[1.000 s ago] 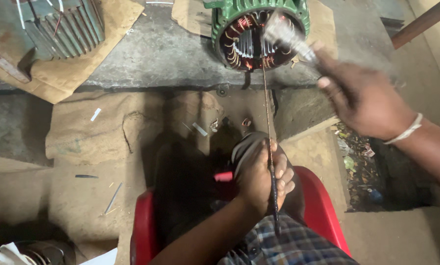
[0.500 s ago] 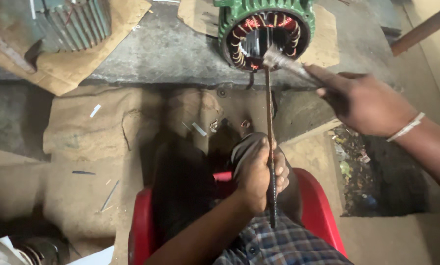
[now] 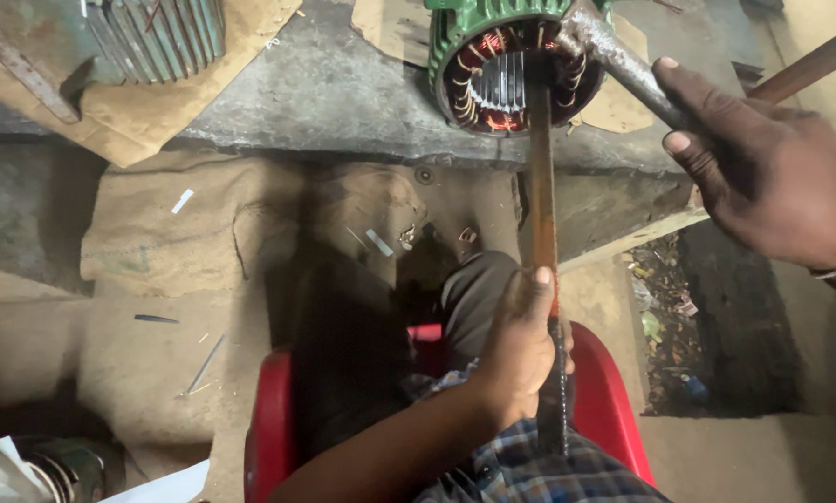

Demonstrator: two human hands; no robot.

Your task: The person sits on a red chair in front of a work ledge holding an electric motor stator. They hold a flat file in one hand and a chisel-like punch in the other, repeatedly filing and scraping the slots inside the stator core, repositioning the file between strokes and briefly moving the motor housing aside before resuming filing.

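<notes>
A green motor stator (image 3: 502,65) with copper windings lies on its side on a stone slab. My left hand (image 3: 520,349) grips a long rusty flat bar (image 3: 541,205) whose far end sits inside the stator's bore. My right hand (image 3: 763,172) is closed around the handle of a grey metal hammer (image 3: 614,56), its head right at the stator's rim beside the bar's tip.
A finned grey motor housing (image 3: 148,33) rests on cardboard at top left. I sit on a red plastic stool (image 3: 604,391). Brown sacking (image 3: 204,233) with scattered metal slivers covers the floor. A dark pit with litter (image 3: 698,317) lies to the right.
The view has drawn closer to the stator. My right hand brought the hammer from mid-swing down to the stator's rim. My left hand keeps the bar in place.
</notes>
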